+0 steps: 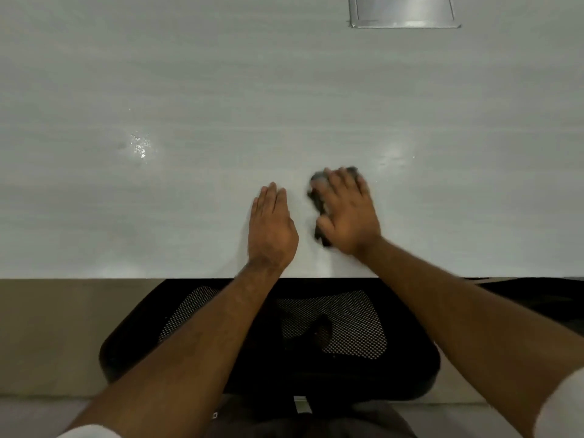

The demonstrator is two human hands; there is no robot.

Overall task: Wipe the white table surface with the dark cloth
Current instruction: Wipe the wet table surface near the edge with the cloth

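Dark cloth (pixel 317 197) under right hand (pixel 347 213)

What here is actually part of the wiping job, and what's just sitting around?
Part of the job:
- crumpled dark cloth, pressed under the flat right hand
- white table surface
- left hand, resting flat on the table

Just there:
- silver metal cable hatch set into the table
- black mesh office chair

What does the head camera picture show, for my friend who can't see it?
A person's right hand presses a dark cloth flat on a white table, while the left hand rests flat beside it. A wet patch shines farther left, and a black chair sits below the table edge.
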